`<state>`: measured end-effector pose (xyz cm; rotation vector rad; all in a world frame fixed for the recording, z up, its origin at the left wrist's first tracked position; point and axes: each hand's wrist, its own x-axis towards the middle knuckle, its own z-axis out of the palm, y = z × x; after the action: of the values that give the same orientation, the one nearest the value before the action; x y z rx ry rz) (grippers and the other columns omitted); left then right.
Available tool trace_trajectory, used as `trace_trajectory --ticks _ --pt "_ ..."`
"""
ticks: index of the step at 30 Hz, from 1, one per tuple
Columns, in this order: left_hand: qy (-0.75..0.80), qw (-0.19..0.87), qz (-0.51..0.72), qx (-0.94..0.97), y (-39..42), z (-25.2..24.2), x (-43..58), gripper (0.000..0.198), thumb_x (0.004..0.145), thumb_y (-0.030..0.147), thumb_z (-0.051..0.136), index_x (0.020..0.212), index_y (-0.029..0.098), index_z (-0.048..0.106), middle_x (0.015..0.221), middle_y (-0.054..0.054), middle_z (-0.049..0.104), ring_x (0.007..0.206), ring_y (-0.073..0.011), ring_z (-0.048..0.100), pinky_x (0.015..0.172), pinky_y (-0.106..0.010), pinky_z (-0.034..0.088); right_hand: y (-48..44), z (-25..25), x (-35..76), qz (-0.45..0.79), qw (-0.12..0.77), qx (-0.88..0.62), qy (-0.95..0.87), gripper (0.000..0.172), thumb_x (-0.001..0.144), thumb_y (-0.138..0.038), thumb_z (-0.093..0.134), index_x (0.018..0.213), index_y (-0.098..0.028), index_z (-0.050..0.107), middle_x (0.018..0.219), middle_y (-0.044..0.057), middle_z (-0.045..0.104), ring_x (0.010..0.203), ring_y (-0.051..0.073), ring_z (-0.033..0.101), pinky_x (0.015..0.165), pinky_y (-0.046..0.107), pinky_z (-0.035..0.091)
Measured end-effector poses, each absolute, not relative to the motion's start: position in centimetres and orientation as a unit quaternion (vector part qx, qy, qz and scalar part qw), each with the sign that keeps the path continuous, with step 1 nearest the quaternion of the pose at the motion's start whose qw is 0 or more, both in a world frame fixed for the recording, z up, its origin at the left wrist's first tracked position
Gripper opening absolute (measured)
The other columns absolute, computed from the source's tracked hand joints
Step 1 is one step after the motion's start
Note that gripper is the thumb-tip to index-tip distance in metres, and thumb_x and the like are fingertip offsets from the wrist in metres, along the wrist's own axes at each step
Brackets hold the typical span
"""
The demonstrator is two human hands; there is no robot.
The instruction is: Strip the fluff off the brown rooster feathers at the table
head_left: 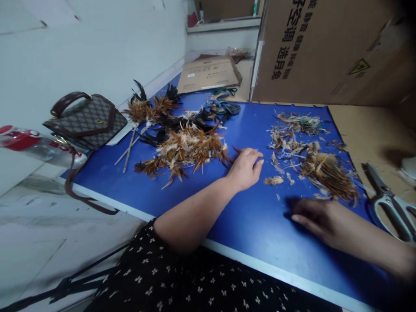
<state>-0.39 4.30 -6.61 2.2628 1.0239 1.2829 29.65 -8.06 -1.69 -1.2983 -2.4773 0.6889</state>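
Observation:
My left hand [246, 170] is over the middle of the blue table, its fingers curled and thumb close to the forefinger. A thin brown feather [237, 150] pokes out from its far side; the rest is hidden by the hand. Just left lies a large heap of brown and cream feathers [191, 147]. My right hand [316, 217], slightly blurred, hovers near the table with fingers bent in and thumb against them. What it pinches, if anything, cannot be made out. Beyond it lie a bundle of brown feathers [331, 173] and loose feather scraps [286, 141].
Scissors [386, 195] rest at the right on cardboard. Black feathers [175, 123], more brown feathers [146, 110] and two crossed sticks [129, 147] lie left. A handbag [91, 121] and a bottle [45, 147] are at the left edge. A large carton [325, 52] stands behind.

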Motion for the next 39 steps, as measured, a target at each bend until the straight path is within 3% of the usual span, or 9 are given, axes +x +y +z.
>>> trace_trajectory --ticks 4,7,10,14,20,29,34,36,39 --pt "0.428 0.205 0.494 0.728 6.6 -8.0 -1.3 0.022 0.107 0.023 0.062 0.126 0.020 0.071 0.128 -0.016 0.072 0.119 -0.0257 0.076 0.110 -0.048 0.068 -4.5 -1.7 26.1 0.115 0.191 -0.486 -0.845 0.043 0.111 -0.055 0.057 0.135 -0.026 0.079 0.123 0.018 0.082 0.103 0.036 0.083 0.093 0.057 0.073" --pt "0.492 0.226 0.551 0.635 8.5 -8.8 -1.9 0.026 0.105 0.026 0.067 0.130 0.020 0.070 0.134 -0.017 0.070 0.124 -0.0271 0.075 0.113 -0.050 0.067 -4.3 0.1 25.1 -0.004 0.245 -0.482 -0.841 0.054 0.112 -0.046 0.056 0.163 -0.030 0.065 0.148 0.019 0.075 0.132 0.045 0.075 0.116 0.072 0.062" --pt "0.529 0.267 0.586 0.552 9.8 -9.1 -2.4 0.031 0.106 0.029 0.070 0.135 0.020 0.069 0.140 -0.019 0.071 0.133 -0.0303 0.073 0.116 -0.052 0.065 -7.8 2.2 23.6 0.098 0.252 -0.366 -0.890 0.068 0.111 -0.034 0.062 0.177 -0.045 0.049 0.162 0.006 0.071 0.142 0.035 0.073 0.118 0.059 0.066" --pt "0.571 0.272 0.597 0.493 10.5 -8.9 -3.1 0.039 0.106 0.037 0.074 0.142 0.024 0.067 0.152 -0.019 0.069 0.153 -0.0347 0.063 0.130 -0.059 0.052 -13.2 2.4 20.3 0.278 0.120 -0.169 -0.938 0.070 0.113 -0.029 0.062 0.180 -0.033 0.045 0.177 0.001 0.057 0.165 0.023 0.055 0.134 0.041 0.053" --pt "0.603 0.257 0.601 0.457 10.5 -8.2 -3.5 0.044 0.110 0.043 0.069 0.148 0.023 0.063 0.157 -0.020 0.067 0.156 -0.0330 0.061 0.135 -0.056 0.046 -10.5 -2.6 18.1 0.313 0.043 -0.140 -0.938 0.068 0.119 -0.039 0.056 0.183 -0.033 0.036 0.187 0.003 0.038 0.176 0.022 0.033 0.147 0.047 0.026" --pt "0.623 0.259 0.604 0.425 10.4 -7.3 -3.7 0.052 0.109 0.053 0.069 0.149 0.020 0.061 0.154 -0.023 0.068 0.151 -0.0333 0.066 0.132 -0.051 0.048 6.4 -5.2 20.9 0.138 0.103 -0.352 -0.920 0.061 0.119 -0.051 0.044 0.174 -0.027 0.056 0.186 0.010 0.043 0.174 0.032 0.039 0.144 0.059 0.030" --pt "0.625 0.252 0.626 0.391 11.2 -7.4 -4.4 0.045 0.110 0.050 0.069 0.144 0.022 0.062 0.152 -0.022 0.069 0.148 -0.0321 0.068 0.130 -0.051 0.050 9.4 -3.5 22.0 0.081 0.153 -0.433 -0.885 0.074 0.119 -0.049 0.036 0.174 -0.001 0.048 0.182 0.035 0.039 0.177 0.049 0.024 0.141 0.079 0.020" --pt "0.616 0.251 0.642 0.381 11.6 -7.4 -4.6 0.040 0.111 0.048 0.067 0.140 0.021 0.063 0.147 -0.022 0.071 0.143 -0.0303 0.071 0.128 -0.050 0.052 7.1 -2.9 20.4 0.081 0.156 -0.402 -0.899 0.073 0.119 -0.050 0.041 0.176 -0.007 0.048 0.184 0.030 0.038 0.179 0.046 0.020 0.144 0.076 0.009" --pt "0.627 0.240 0.654 0.349 12.2 -7.4 -5.0 0.031 0.113 0.043 0.063 0.132 0.018 0.063 0.140 -0.023 0.074 0.134 -0.0276 0.075 0.122 -0.047 0.056 1.5 -3.1 16.5 0.133 0.121 -0.278 -0.944 0.067 0.117 -0.054 0.050 0.177 -0.024 0.052 0.181 0.012 0.052 0.172 0.029 0.043 0.145 0.054 0.030"
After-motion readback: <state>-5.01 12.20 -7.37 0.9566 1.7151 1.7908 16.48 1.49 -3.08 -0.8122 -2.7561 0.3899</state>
